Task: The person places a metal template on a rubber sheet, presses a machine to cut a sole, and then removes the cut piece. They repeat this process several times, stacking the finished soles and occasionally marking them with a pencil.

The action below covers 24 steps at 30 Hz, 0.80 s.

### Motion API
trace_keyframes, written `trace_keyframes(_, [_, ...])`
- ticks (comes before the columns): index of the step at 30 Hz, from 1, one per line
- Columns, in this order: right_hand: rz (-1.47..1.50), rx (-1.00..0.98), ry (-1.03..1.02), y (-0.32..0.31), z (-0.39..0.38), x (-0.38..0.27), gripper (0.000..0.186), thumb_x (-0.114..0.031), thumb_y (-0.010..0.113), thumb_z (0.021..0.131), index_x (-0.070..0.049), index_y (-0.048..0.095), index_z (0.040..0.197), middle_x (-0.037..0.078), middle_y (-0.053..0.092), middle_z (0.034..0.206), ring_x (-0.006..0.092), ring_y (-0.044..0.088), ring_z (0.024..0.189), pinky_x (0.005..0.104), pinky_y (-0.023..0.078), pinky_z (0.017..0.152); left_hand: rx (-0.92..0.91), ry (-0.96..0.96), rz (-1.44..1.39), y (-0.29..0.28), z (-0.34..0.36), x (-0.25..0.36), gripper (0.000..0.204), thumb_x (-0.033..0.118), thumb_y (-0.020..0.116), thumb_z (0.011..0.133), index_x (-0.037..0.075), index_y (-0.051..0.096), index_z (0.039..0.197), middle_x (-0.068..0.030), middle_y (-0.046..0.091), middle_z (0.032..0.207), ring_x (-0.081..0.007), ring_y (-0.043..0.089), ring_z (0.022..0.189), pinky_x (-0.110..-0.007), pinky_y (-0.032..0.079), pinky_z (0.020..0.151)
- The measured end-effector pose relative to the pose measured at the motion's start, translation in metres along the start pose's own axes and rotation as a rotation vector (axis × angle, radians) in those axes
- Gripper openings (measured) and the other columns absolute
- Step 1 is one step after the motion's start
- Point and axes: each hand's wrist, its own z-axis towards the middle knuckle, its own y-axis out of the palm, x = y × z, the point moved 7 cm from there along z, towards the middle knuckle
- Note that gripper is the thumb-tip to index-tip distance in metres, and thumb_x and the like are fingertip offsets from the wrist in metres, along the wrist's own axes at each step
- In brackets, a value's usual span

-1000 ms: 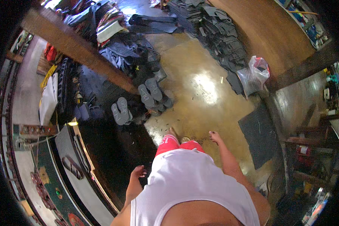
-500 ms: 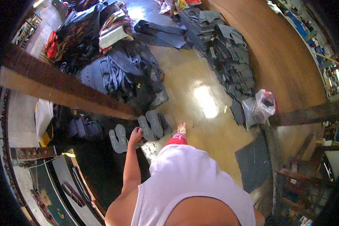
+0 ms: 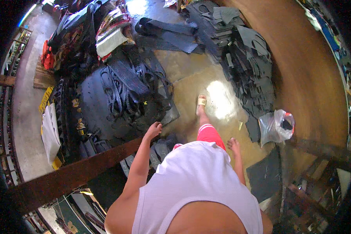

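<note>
My left hand (image 3: pixel 155 130) is in the air in front of the piled dark straps (image 3: pixel 124 78), fingers loosely curled and nothing visible in it. Below that forearm lie grey sole-shaped pieces (image 3: pixel 155 156) with light markings, partly hidden by my arm and shirt. On my other side, my right hand (image 3: pixel 233 145) hangs over the floor with its fingers apart, holding nothing. A dark flat sheet (image 3: pixel 264 175) lies on the floor near that arm.
A brown beam (image 3: pixel 78 167) crosses at the left. Stacked dark cut sheets (image 3: pixel 249 70) line the right of the shiny floor (image 3: pixel 187 82), with a clear plastic bag (image 3: pixel 275 126) at their near end. A white cloth (image 3: pixel 50 132) lies far left.
I have stepped forward, and the sole-shaped pieces now sit lower, beside my body. My left hand has left them and risen forward. My right hand has come into view.
</note>
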Motion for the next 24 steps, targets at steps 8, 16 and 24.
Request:
trace_keyframes(8, [-0.469,-0.12,0.336,-0.002,0.091,0.014,0.052,-0.045,0.046,0.106,-0.003,0.054,0.136,0.021,0.065,0.127,0.0324,0.063,0.113,0.0457,0.049,0.095,0.083,-0.676,-0.159,-0.059,-0.003,-0.047,0.027,0.036,0.053,0.101,0.011,0.058,0.11,-0.0038,0.063,0.083,-0.019,0.058,0.059,-0.036,0.043,0.047])
trace_keyframes(16, [-0.937,-0.149,-0.175,0.098,0.356,-0.324,0.055,-0.043,0.037,0.109,0.001,0.055,0.136,0.025,0.063,0.126,0.0412,0.059,0.118,0.0537,0.045,0.1,0.324,-0.431,-0.462,-0.143,0.093,0.047,0.037,0.025,0.05,0.104,0.011,0.052,0.139,-0.0077,0.068,0.097,-0.0176,0.067,0.078,-0.036,0.054,0.06])
trace_keyframes(24, [-0.358,0.124,-0.112,0.188,0.358,-0.524,0.054,-0.041,0.053,0.105,0.001,0.056,0.139,0.014,0.068,0.127,0.0293,0.066,0.11,0.0404,0.052,0.094,0.068,-0.6,-0.293,-0.291,0.319,0.09,0.038,0.03,0.053,0.104,0.011,0.055,0.137,-0.0072,0.068,0.094,-0.0178,0.066,0.072,-0.038,0.052,0.055])
